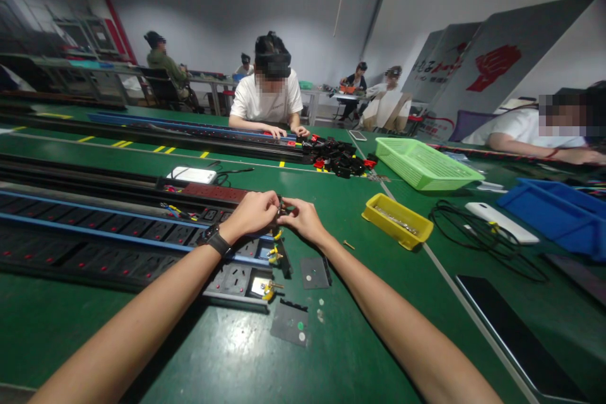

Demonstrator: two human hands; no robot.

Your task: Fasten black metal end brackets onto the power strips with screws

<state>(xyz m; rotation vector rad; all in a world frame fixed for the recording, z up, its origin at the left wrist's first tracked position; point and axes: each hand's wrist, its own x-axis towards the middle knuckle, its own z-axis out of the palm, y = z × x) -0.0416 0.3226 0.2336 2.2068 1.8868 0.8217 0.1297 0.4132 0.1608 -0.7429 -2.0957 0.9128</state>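
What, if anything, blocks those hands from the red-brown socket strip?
Nothing visible: the left hand and right hand come together at the right-hand end of the socket strip, though they hide the exact contact.

Black sockets [235,278] look matt plastic, the tabletop [241,344] smooth, glossy.

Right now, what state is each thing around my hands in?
Left hand: fingers bent, grip hidden.
Right hand: thumb and fingers drawn in by the left; held item too small to tell.
Nearest socket strip: face up, yellow pieces at its right end.
Grey plates: lying apart on the table.
Screw: loose, on its side.
Yellow bin: upright, small metal parts inside.
Green basket: upright, open-topped.
Black device: screen dark.
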